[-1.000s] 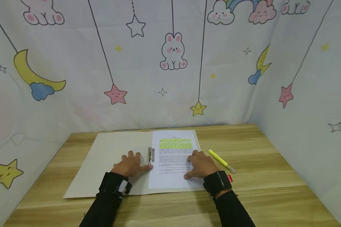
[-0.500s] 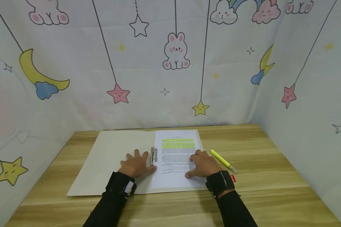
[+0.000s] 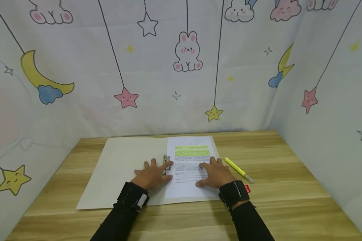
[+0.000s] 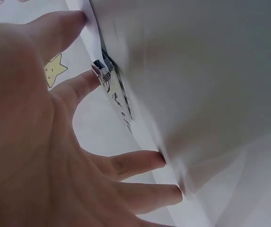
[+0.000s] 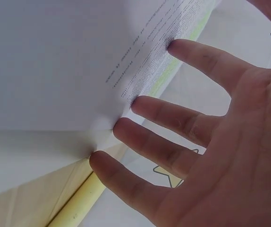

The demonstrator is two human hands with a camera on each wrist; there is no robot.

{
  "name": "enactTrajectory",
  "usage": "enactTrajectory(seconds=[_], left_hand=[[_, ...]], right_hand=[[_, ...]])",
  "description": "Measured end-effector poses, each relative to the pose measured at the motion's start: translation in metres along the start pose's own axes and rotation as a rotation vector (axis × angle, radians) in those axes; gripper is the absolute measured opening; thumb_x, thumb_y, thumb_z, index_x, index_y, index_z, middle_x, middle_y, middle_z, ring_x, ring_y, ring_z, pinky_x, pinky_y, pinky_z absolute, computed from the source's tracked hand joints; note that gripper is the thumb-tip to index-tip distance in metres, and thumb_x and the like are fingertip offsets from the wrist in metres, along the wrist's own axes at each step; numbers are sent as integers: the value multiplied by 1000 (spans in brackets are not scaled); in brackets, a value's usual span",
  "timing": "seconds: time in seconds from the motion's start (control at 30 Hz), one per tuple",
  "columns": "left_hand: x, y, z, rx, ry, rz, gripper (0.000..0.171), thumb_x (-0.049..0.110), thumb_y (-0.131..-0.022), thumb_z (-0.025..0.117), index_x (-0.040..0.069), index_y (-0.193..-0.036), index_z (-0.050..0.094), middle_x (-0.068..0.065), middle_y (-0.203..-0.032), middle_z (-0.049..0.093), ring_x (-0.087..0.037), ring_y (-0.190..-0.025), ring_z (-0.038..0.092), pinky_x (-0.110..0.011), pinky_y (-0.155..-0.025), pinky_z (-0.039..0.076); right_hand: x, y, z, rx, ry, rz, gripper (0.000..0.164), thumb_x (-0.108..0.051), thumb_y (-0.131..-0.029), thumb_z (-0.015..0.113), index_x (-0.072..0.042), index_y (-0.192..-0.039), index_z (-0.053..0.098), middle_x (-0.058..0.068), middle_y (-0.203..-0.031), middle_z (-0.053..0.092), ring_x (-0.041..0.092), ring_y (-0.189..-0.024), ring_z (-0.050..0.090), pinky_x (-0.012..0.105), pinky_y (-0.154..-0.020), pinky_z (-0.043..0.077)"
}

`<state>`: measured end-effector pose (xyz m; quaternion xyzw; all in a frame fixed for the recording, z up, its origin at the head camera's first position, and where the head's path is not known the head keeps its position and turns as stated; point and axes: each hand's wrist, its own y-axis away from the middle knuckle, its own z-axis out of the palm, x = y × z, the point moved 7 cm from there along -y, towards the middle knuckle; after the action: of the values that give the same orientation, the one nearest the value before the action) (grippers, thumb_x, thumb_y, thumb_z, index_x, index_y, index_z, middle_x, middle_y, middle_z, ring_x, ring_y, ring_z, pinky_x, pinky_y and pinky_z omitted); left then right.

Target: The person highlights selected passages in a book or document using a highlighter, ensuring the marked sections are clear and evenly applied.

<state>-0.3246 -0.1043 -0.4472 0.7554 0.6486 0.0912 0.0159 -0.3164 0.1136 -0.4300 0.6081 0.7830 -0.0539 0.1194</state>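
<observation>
A cream folder (image 3: 114, 170) lies spread flat on the wooden table. On its right half is a sheet of printed paper (image 3: 181, 190), its upper lines marked yellow. A metal clip (image 3: 165, 159) sits at the paper's left edge, also seen in the left wrist view as a metal clip (image 4: 113, 87). With fingers spread, my left hand (image 3: 152, 176) rests beside the clip; its index finger reaches across the clip and the thumb touches the paper's left margin. My right hand (image 3: 216, 174) rests on the paper's right side, fingertips pressing the sheet and folder edge.
A yellow highlighter (image 3: 237, 170) lies on the table (image 3: 289, 194) to the right of the folder, near the right hand. A white curtain (image 3: 157, 73) printed with stars, rabbits and moons encloses the table at the back and sides.
My left hand has shifted right, and its index finger now extends over the clip toward the paper. The right hand stays in place on the sheet. The head view has shifted slightly.
</observation>
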Motion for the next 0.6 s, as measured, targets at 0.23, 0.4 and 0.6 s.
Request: enactTrajectory(seconds=[0.23,0.4,0.6], left_hand=[[0,-1,-2,-5,26,-16,59,60,-89,62,44,-144,47,-27,-136,44,-46,-118,46,-86,-88,33],[2,-2,-1,-2,20,-13,59,60,-88,63,44,-143,49,-27,-138,44,-45,-124,43,-86,-89,32],[2,2,0,-28,18,-12,60,60,-88,64,43,-144,48,-27,-141,42,-47,-130,40,-86,-90,32]], right_hand=[[-3,-3,-3,11,46,-11,73,-51,-70,86,-18,-132,65,17,-124,53,32,-101,47,50,-78,52],[-2,-3,-3,4,44,-4,73,-51,-70,86,-19,-132,65,17,-125,53,32,-101,47,51,-79,51],[-2,-1,0,-1,43,-5,73,-52,-70,86,-19,-132,66,18,-126,54,34,-102,48,50,-77,52]])
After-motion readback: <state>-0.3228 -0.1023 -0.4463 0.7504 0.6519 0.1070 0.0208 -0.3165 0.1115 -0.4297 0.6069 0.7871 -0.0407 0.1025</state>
